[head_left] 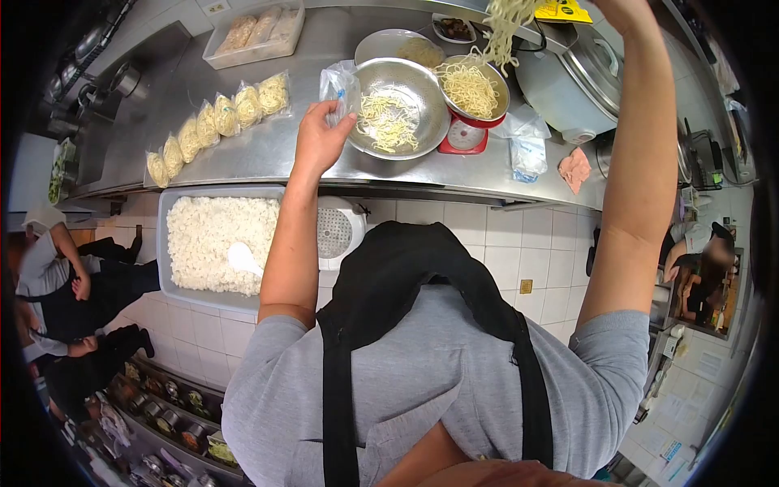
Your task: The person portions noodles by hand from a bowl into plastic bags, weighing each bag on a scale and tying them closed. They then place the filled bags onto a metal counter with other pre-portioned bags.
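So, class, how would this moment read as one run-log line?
left hand: holding bag at bowl rim | right hand: raised, fingers unseen | noodles: hanging above pan on scale
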Demonstrator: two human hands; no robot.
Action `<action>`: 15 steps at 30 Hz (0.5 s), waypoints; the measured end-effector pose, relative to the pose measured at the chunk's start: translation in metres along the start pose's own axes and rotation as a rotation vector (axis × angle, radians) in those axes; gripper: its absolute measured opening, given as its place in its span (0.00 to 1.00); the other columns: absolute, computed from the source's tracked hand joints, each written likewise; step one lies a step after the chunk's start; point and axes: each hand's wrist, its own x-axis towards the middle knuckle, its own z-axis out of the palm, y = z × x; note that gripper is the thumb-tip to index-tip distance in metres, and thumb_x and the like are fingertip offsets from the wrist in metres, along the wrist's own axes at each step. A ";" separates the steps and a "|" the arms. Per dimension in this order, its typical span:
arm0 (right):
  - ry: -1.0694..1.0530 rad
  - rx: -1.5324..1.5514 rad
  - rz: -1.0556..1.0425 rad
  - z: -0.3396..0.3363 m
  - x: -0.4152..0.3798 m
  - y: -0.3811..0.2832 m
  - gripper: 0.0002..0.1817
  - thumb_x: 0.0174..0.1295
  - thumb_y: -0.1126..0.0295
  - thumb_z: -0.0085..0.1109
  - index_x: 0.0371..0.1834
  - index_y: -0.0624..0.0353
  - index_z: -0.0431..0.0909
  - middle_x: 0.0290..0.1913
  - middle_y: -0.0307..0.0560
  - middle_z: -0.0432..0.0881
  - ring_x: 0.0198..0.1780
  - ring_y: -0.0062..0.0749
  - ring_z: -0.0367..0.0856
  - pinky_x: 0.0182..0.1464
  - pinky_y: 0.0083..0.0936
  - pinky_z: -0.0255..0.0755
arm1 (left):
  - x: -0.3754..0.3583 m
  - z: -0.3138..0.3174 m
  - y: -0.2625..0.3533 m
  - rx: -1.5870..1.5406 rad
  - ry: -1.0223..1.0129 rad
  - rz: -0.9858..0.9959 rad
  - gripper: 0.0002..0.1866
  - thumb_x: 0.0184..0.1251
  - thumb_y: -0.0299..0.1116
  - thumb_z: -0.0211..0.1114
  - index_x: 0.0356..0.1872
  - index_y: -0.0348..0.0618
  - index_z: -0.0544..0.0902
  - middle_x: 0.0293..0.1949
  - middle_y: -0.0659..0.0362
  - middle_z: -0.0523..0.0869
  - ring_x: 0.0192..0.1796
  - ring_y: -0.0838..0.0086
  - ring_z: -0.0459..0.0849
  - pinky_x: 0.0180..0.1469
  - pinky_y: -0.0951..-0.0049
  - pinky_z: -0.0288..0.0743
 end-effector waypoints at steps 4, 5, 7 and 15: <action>-0.176 0.012 0.060 0.015 0.024 0.075 0.17 0.59 0.78 0.68 0.53 0.68 0.91 0.41 0.47 0.93 0.39 0.29 0.90 0.42 0.26 0.83 | 0.000 0.002 0.000 0.011 0.004 0.022 0.27 0.70 0.40 0.79 0.59 0.23 0.87 0.56 0.46 0.89 0.56 0.62 0.88 0.59 0.64 0.80; -0.206 -0.094 0.083 0.018 0.025 0.082 0.17 0.58 0.78 0.69 0.52 0.68 0.91 0.40 0.47 0.93 0.37 0.29 0.90 0.41 0.27 0.84 | 0.000 0.001 0.001 0.013 0.004 0.023 0.27 0.70 0.40 0.79 0.59 0.23 0.87 0.56 0.46 0.89 0.56 0.62 0.88 0.59 0.64 0.80; -0.235 -0.197 0.109 0.019 0.027 0.091 0.17 0.58 0.79 0.69 0.52 0.68 0.91 0.39 0.47 0.93 0.36 0.29 0.90 0.41 0.27 0.84 | 0.000 -0.001 0.004 0.037 -0.003 0.019 0.27 0.71 0.40 0.79 0.59 0.24 0.87 0.56 0.47 0.89 0.54 0.64 0.87 0.58 0.66 0.80; -0.039 -0.001 -0.027 0.005 0.009 0.045 0.14 0.59 0.79 0.68 0.48 0.67 0.92 0.38 0.48 0.93 0.37 0.28 0.90 0.42 0.26 0.83 | -0.001 -0.001 -0.002 -0.020 0.003 -0.004 0.27 0.69 0.40 0.80 0.58 0.25 0.88 0.53 0.47 0.89 0.52 0.60 0.88 0.56 0.62 0.80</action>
